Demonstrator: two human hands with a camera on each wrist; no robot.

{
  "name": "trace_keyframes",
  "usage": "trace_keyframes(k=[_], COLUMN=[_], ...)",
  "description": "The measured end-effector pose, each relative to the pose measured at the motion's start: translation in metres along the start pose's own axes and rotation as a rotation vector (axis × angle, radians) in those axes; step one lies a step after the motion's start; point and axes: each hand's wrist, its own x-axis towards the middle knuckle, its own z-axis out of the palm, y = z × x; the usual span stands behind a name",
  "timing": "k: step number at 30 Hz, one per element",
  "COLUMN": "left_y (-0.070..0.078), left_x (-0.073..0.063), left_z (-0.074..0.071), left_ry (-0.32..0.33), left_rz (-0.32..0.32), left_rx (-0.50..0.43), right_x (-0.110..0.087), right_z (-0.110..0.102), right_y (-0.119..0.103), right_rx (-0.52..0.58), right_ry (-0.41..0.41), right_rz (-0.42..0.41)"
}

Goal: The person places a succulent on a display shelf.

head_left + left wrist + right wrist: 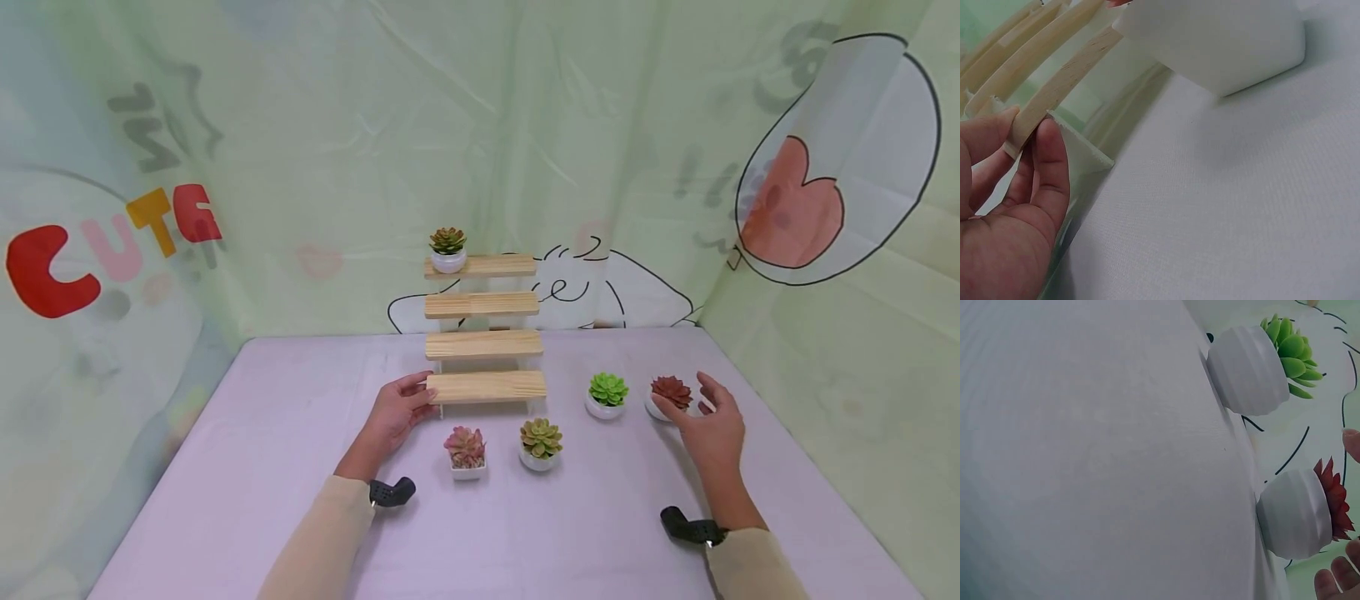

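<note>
My left hand (401,408) pinches the left end of the lowest board of a wooden tiered shelf (486,387); in the left wrist view thumb and fingers (1051,169) close on the board's end (1025,128). At the right, my right hand (714,425) is spread around a dark red succulent (672,392) in a round white pot (1294,514). Its thumb and fingers (1342,575) stand apart on either side of the plant in the right wrist view. Just left of it sits a bright green succulent (608,390) in a similar pot (1247,370).
On the top board stands a dark green succulent (447,247) in a white pot. Before the shelf are a pink succulent (466,450) in a square pot and a yellow-green succulent (541,440) in a round one. Printed curtains (337,167) surround the white-clothed table (585,517).
</note>
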Motion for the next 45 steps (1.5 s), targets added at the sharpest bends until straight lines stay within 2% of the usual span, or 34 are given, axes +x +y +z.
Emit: trace_keyframes(k=[6, 9, 22, 30, 45], left_y=[-0.003, -0.004, -0.002, -0.004, -0.006], left_x=[0.002, 0.002, 0.001, 0.003, 0.005], left_z=[-0.001, -0.001, -0.002, -0.003, -0.004], left_ry=[0.003, 0.001, -0.017, -0.032, -0.027], left_rz=[0.000, 0.001, 0.012, 0.027, 0.027], left_rx=[-0.009, -0.018, -0.024, -0.028, -0.027], right_x=[0.004, 0.004, 0.013, 0.012, 0.013], right_z=[0.000, 0.002, 0.008, 0.008, 0.007], right_y=[0.000, 0.002, 0.011, 0.010, 0.012], right_rx=[0.022, 0.029, -0.102, -0.087, -0.089], right_ry=[-0.104, -0.129, -0.123, -0.133, -0.140], right_rz=[0.054, 0.075, 0.088, 0.119, 0.125])
